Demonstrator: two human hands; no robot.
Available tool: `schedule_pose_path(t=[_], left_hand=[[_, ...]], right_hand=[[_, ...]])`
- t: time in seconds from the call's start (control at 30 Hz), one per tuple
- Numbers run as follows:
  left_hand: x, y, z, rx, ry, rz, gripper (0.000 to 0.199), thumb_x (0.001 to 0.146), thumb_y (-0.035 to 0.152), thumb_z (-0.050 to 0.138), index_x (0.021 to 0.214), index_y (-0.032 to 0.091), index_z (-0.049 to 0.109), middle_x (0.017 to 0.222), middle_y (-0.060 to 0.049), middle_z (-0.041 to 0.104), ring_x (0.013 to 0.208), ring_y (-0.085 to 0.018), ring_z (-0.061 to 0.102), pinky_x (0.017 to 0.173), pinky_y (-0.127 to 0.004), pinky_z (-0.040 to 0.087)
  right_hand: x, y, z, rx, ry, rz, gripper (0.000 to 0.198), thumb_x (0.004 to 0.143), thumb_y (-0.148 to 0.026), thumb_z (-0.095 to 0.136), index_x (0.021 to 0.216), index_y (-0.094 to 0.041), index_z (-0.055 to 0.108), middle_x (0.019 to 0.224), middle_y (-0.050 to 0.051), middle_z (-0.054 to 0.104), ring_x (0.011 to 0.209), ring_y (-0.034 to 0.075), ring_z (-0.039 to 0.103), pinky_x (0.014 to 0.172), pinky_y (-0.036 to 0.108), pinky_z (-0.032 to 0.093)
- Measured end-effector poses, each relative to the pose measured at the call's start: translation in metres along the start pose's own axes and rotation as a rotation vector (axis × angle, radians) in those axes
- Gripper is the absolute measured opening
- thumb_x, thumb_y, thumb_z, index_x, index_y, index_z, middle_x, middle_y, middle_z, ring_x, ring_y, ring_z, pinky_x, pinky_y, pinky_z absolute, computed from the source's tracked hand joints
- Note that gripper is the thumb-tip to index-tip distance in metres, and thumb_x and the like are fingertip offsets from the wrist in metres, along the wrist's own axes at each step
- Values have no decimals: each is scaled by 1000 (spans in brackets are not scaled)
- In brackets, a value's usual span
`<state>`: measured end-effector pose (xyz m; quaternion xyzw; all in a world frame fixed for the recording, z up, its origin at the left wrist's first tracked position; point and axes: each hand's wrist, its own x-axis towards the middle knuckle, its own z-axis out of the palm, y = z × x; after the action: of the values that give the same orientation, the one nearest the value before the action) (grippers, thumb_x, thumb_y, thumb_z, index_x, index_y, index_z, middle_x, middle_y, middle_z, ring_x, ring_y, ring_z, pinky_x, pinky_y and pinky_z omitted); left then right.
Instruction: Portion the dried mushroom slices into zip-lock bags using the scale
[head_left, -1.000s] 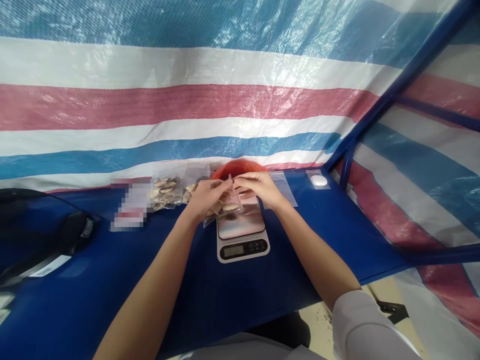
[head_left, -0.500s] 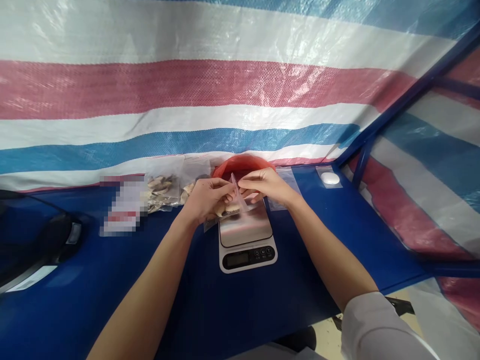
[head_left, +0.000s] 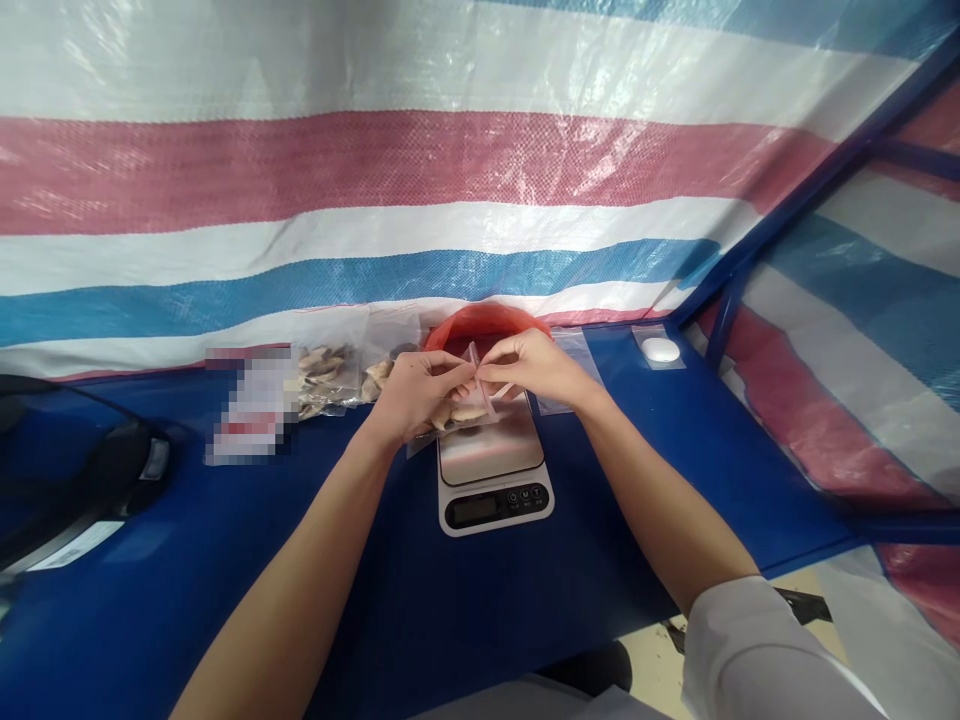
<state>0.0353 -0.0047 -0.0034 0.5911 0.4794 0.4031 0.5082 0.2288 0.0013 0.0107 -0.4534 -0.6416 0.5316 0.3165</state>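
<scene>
A clear zip bag (head_left: 469, 412) with pale brown dried slices, which look like mushrooms, hangs above a digital kitchen scale (head_left: 491, 455). My left hand (head_left: 427, 393) pinches its top edge, thumb against fingers. Close beside it, my right hand (head_left: 531, 366) pinches the same edge near the pinkish zip strip; the fingertips of both hands almost meet. Beneath the bag, the scale's metal plate is partly covered and its display looks dark. Behind my hands stands a red plastic bag (head_left: 487, 320), its contents mostly hidden.
Filled clear bags (head_left: 326, 375) lie left of my hands, beside a blurred-out packet (head_left: 251, 410). On the right are a flat clear bag (head_left: 577, 365) and a white oval object (head_left: 660, 350) on a small bag. A black item (head_left: 112, 470) occupies the blue table's left side. Striped sheeting (head_left: 375, 160) rises behind.
My fingertips have come closer together along the bag's top edge. The bag looks turned more towards me, its face flatter. The view has shifted slightly.
</scene>
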Motion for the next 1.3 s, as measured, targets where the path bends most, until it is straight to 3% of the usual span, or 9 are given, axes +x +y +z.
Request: schedule_pose_path(t=[0.47, 0.87, 1.07, 1.3], left_hand=[[-3, 9, -2, 97, -47, 24, 24, 71, 41, 78, 67, 18, 75, 60, -4, 68, 55, -15, 59, 52, -26, 49], [-6, 12, -19, 310, -3, 8, 15, 72, 33, 69, 65, 20, 72, 58, -1, 66, 50, -15, 56, 49, -26, 40], [-8, 18, -10, 484, 69, 110, 27, 80, 43, 66, 67, 20, 71, 64, -3, 70, 60, -18, 60, 57, -28, 41], [-10, 18, -5, 401, 22, 100, 43, 87, 55, 59, 67, 18, 69, 59, -2, 67, 55, -15, 58, 57, -27, 43]], right_hand=[[-1, -4, 0, 61, -6, 40, 6, 72, -22, 78, 72, -16, 79, 68, 2, 73, 62, 12, 69, 55, 20, 61], [-5, -7, -10, 52, 62, 62, 6, 75, -19, 74, 70, -15, 74, 70, 6, 75, 63, 15, 72, 49, 17, 56], [-6, -8, -4, -34, 2, -2, 8, 77, -24, 74, 76, -16, 76, 74, 4, 75, 65, 14, 72, 54, 20, 60], [-11, -14, -5, -35, -74, 30, 19, 82, -35, 75, 91, -18, 79, 84, 5, 77, 71, 14, 73, 58, 19, 61]])
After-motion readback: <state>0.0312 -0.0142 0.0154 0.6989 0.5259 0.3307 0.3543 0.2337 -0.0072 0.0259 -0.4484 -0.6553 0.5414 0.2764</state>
